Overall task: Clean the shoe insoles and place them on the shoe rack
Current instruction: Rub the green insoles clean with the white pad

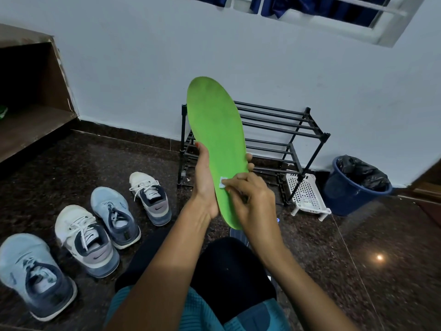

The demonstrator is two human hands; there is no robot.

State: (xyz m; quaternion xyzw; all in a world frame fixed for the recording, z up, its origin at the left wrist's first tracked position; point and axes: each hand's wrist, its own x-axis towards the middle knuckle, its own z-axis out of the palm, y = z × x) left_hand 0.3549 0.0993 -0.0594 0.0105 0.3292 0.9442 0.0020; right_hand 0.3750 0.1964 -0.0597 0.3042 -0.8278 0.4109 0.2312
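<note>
While L hand (205, 185) grips insole (217, 130), R hand (250, 197) pinches white pad (223, 182) onto it.

Floor: dark speckled stone (393, 283), polished; a lamp glint at your 4 o'clock.
Shoes: four upright in a loose row, 8 to 10 o'clock. Nearest you is a light blue shoe (33, 275), then a white shoe (86, 240), a second light blue shoe (114, 216), a second white shoe (150, 197).
Shoe rack: black bars (296, 156), 12 to 1 o'clock, against the wall.
White stand: perforated plastic (305, 194), 2 o'clock, just beside the rack's right leg.
Bin: blue, black liner (346, 197), 2 o'clock, beyond the stand.
</note>
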